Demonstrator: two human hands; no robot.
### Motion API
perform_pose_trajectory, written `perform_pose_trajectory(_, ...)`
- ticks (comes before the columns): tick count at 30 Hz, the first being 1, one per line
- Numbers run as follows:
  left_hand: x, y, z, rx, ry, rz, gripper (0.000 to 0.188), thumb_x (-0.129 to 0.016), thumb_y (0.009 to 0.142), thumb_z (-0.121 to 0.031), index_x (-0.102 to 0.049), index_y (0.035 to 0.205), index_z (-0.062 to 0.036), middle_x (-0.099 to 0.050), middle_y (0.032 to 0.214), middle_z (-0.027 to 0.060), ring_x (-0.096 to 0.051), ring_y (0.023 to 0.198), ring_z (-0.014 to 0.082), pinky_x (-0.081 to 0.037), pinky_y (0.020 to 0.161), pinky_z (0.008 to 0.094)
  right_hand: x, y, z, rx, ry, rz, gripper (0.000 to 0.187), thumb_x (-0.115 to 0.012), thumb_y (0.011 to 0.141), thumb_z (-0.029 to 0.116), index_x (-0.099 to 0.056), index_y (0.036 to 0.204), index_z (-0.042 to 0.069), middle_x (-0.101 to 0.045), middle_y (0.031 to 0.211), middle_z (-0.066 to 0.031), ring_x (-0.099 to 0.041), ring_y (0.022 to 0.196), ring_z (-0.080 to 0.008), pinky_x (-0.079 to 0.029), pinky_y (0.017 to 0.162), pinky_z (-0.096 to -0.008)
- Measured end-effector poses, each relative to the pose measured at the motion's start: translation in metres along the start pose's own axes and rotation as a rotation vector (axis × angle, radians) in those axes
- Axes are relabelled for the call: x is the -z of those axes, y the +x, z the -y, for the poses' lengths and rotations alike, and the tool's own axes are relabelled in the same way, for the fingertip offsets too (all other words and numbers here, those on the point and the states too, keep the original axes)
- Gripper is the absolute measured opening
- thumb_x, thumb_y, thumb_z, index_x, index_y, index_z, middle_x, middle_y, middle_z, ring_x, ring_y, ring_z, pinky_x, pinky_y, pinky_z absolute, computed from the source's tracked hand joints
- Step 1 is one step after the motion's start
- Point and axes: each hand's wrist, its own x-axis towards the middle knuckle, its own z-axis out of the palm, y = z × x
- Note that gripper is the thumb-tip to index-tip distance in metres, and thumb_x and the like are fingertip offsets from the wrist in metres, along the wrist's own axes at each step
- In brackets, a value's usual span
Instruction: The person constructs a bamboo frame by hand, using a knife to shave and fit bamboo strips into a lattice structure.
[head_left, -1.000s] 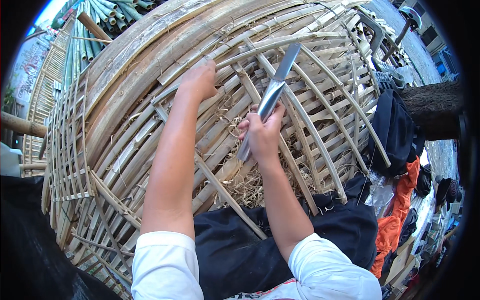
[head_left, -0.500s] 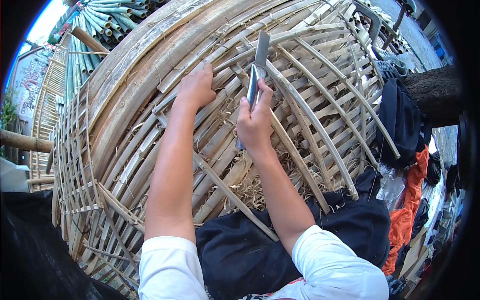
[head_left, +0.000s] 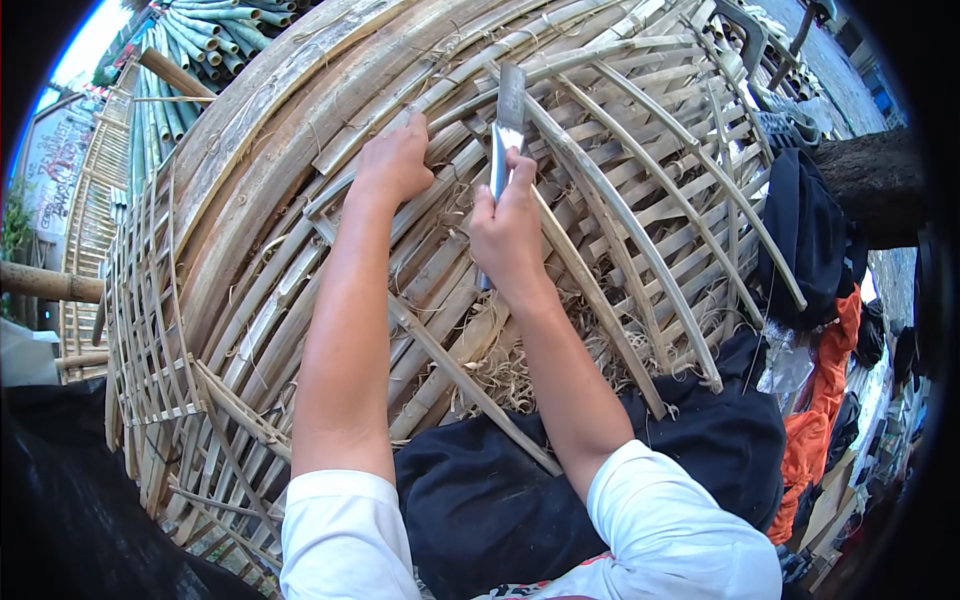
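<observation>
My left hand (head_left: 396, 163) is closed on a long bamboo strip (head_left: 590, 57) that arcs across the woven bamboo frame toward the upper right. To its right, my right hand (head_left: 507, 232) grips a knife (head_left: 511, 97) by its shiny metal handle. The broad, square-tipped blade points up and crosses over the strip; whether it touches it I cannot tell. Beneath both hands lies a lattice of split bamboo slats (head_left: 640, 215). Curled bamboo shavings (head_left: 510, 370) are heaped below my right forearm.
A dark cloth (head_left: 470, 510) covers the near side. Loose strips (head_left: 470, 385) slant over the slats. A smaller woven panel (head_left: 150, 320) stands at left, green bamboo poles (head_left: 200, 40) at the far left. A dark log (head_left: 870, 190) and orange cloth (head_left: 825, 390) are on the right.
The knife and my right hand have shifted slightly left, with the blade a bit lower. My left hand keeps its place on the strip.
</observation>
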Motion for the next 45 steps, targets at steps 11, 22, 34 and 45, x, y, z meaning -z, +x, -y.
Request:
perform_pose_trajectory(11,0.004,0.002,-0.001,0.053,-0.045,0.091,0.064,-0.061,0.072,-0.003,-0.043,0.133,0.001,-0.062,0.122,0.0258,-0.06,0.115,0.0395,-0.049,0.094,0.0469,0.012,0.0,-0.005,-0.011,-0.222,0.098,0.049,-0.052,0.095,0.01,-0.03,0.138,0.003,-0.055,0.102,-0.034,-0.061,0.09,-0.0502,-0.047,0.077,-0.0571)
perform_pose_trajectory(22,-0.003,0.003,0.0,-0.005,0.015,0.005,0.05,-0.065,0.075,-0.008,-0.048,0.121,0.0004,-0.069,0.109,0.0231,-0.066,0.105,0.0385,-0.053,0.09,0.0471,0.028,0.011,0.012,-0.03,-0.368,0.173,0.047,-0.053,0.094,0.01,-0.031,0.135,0.005,-0.059,0.102,-0.0322,-0.061,0.087,-0.0511,-0.047,0.077,-0.0563)
perform_pose_trajectory(34,-0.006,-0.001,0.001,0.001,0.006,-0.043,0.046,-0.065,0.076,-0.005,-0.049,0.118,0.0014,-0.069,0.106,0.0243,-0.067,0.102,0.039,-0.053,0.088,0.0471,0.042,-0.015,0.017,0.159,-0.197,0.018,0.042,-0.052,0.095,0.01,-0.032,0.133,0.006,-0.063,0.097,-0.031,-0.064,0.084,-0.0484,-0.048,0.077,-0.053)
perform_pose_trajectory(45,-0.003,0.002,0.001,0.012,0.027,-0.032,0.059,-0.066,0.076,-0.007,-0.044,0.129,0.0049,-0.07,0.103,0.0237,-0.068,0.099,0.0387,-0.055,0.087,0.046,0.039,0.0,-0.001,0.38,-0.049,-0.213,0.044,-0.052,0.096,0.006,-0.032,0.135,0.003,-0.06,0.104,-0.026,-0.066,0.081,-0.0375,-0.05,0.077,-0.0493)
